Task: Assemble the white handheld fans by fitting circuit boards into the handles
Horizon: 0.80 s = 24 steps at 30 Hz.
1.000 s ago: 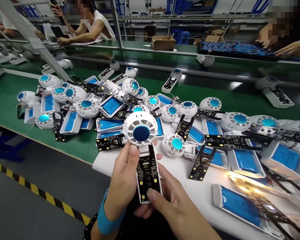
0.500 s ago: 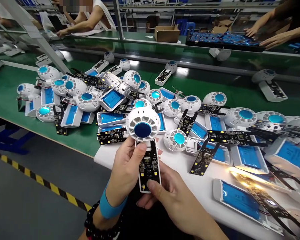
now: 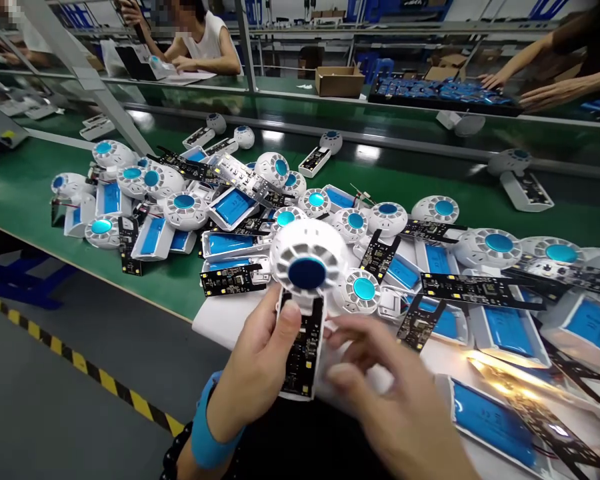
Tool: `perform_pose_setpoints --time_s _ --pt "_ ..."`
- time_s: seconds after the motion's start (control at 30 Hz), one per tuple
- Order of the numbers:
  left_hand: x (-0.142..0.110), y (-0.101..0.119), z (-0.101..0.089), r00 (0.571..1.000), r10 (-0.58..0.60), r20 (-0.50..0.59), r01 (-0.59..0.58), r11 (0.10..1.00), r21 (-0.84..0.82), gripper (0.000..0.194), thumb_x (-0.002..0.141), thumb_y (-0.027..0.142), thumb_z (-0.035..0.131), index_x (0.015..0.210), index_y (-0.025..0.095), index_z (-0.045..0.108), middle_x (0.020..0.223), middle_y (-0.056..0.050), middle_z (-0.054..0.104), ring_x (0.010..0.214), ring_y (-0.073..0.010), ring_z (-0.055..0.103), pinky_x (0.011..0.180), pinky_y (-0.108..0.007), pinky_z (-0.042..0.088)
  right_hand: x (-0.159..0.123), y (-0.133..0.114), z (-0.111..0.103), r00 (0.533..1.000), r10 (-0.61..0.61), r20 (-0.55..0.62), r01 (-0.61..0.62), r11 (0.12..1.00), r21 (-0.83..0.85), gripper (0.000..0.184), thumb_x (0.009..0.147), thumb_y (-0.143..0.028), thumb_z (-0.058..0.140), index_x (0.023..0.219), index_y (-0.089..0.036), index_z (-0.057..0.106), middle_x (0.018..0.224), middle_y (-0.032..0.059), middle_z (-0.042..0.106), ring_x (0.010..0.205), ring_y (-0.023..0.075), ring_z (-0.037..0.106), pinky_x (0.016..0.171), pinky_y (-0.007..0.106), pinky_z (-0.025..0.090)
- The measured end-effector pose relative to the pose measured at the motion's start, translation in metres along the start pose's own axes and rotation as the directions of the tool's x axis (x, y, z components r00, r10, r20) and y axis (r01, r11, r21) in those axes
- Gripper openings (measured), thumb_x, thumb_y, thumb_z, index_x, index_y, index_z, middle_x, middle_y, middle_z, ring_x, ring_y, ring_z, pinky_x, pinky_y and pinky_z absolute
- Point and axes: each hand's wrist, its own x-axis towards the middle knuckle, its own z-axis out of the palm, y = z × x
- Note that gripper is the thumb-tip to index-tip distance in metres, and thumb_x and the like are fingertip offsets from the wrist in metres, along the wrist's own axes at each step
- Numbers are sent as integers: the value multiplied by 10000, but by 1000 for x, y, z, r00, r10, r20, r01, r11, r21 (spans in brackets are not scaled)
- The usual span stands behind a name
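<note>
My left hand (image 3: pixel 260 360) is closed around the handle of a white handheld fan (image 3: pixel 310 250), thumb on the front. The fan stands upright, its round vented head with a dark blue centre disc at the top. A black circuit board (image 3: pixel 306 353) with small yellow squares lies along the open handle. To the right of the handle, my right hand (image 3: pixel 390 380) is open and a little blurred, its fingers apart and bent. Its index fingertip is close to the handle's edge; whether it touches, I cannot tell.
Similar fan parts with blue batteries (image 3: pixel 513 333) and loose boards (image 3: pixel 480 288) cover the bench. One board glows (image 3: pixel 500 387) at the right. More units lie on a green belt (image 3: pixel 405 170). Across it, people work near a cardboard box (image 3: pixel 339 81) and a black tray (image 3: pixel 445 105).
My right hand has let go of the handle's lower end and moved right, its fingers spreading. The left hand keeps its hold. Units on the belt have shifted left, and the camera view has turned slightly.
</note>
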Motion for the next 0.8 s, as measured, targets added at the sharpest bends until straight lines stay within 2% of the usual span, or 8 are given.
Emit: perform_pose_setpoints --time_s 0.1,0.2,0.3,0.43,0.5,0.6,0.73,0.8 --pt "-6 0 -2 976 112 186 -147 972 185 409 1028 528 458 1235 222 635 1181 -70 740 1006 -224 695 887 -290 525 5 -7 -11 900 -306 -310 287 952 -106 811 778 -712 771 1434 -336 477 1221 68 645 956 241 654 703 301 559" --pt "-10 -4 1 930 155 334 -241 942 235 399 1053 490 401 1280 234 607 1099 -47 753 937 -208 699 789 -276 506 15 -14 -12 838 -441 -321 443 894 -73 692 812 -628 795 1370 -299 551 1190 75 665 973 248 676 672 284 579" --pt "-12 -10 5 898 323 300 -416 845 336 377 1058 470 366 1202 228 618 946 -29 755 751 -192 678 650 -284 460 25 -16 -9 897 -334 -290 380 917 119 454 868 -583 758 1175 -265 653 949 31 701 694 170 652 549 238 532" --pt "-13 -14 6 828 474 300 -561 718 413 344 1030 474 437 1134 220 643 854 -36 747 689 -199 682 624 -285 463 29 -15 -8 983 -47 -177 119 897 425 583 769 -686 786 1126 -242 660 929 47 692 696 189 629 500 242 475" --pt "-13 -13 5 839 453 302 -543 737 403 315 1013 462 492 1094 215 670 799 -34 740 680 -198 690 636 -274 474 28 -16 -9 989 35 -147 39 882 470 620 719 -707 813 1103 -242 668 832 36 664 674 197 605 498 254 455" --pt "-12 -9 7 857 423 293 -510 779 366 299 1000 456 520 1053 223 700 775 -32 740 661 -191 682 632 -274 461 26 -19 -10 990 34 -136 26 909 415 596 734 -729 787 1077 -254 678 728 20 628 603 191 549 509 278 452" --pt "-17 -11 11 883 386 267 -454 847 276 336 991 502 505 983 239 714 753 -31 737 642 -193 660 644 -286 469 24 -23 -11 989 17 -146 36 937 348 594 733 -726 793 1089 -269 661 869 43 691 658 203 594 524 275 483" --pt "-22 -16 11 930 314 191 -356 899 256 393 964 571 521 987 238 729 815 -52 758 689 -216 675 667 -298 509 22 -25 -9 989 77 -128 -20 919 394 723 720 -774 768 1227 -282 615 943 49 697 723 218 624 591 288 527"
